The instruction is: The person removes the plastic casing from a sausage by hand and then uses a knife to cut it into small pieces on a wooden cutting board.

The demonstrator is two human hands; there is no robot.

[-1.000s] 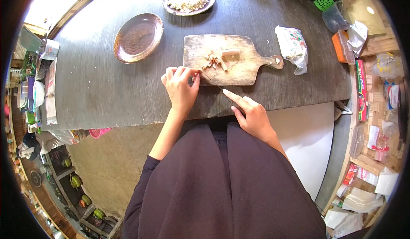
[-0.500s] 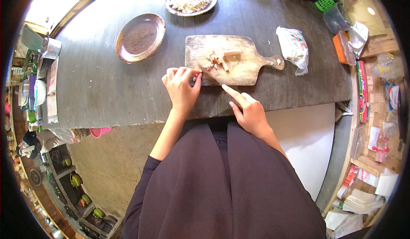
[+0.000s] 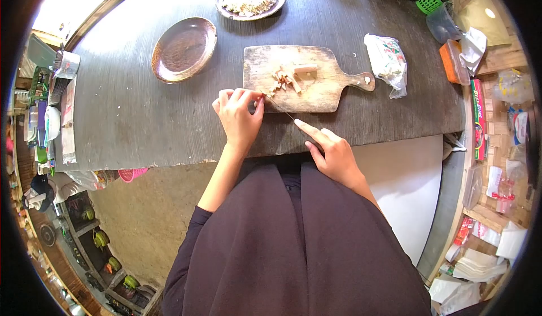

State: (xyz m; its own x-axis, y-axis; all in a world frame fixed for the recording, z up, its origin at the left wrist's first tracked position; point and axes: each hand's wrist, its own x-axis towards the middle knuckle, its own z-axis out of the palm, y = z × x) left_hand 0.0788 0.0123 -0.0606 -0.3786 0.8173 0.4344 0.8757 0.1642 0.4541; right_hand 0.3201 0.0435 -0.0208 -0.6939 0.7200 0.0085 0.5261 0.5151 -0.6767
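Note:
A wooden cutting board [image 3: 324, 93] lies on the table with its handle to the right. On it are small chopped sausage pieces [image 3: 279, 81] and a longer sausage stick [image 3: 306, 68]. At the board's near left corner, my left hand [image 3: 239, 117] pinches a small piece of sausage, mostly covered by the fingers. My right hand [image 3: 334, 153] grips a knife [image 3: 286, 113], index finger stretched along it. The thin blade slants up and left to the left fingertips; the handle is mostly hidden in the palm.
An oval brown plate [image 3: 184, 51] lies left of the board. Behind stands a plate [image 3: 224, 8] of pale shredded food. A white plastic packet [image 3: 387, 62] sits to the right, past the board's handle. An orange-lidded container [image 3: 453, 62] and a cling-wrap box [image 3: 479, 121] line the right edge.
The knife has tilted so its blade shows as a thin line, and the right hand has shifted slightly. The left hand stays at the board's corner, still pinching.

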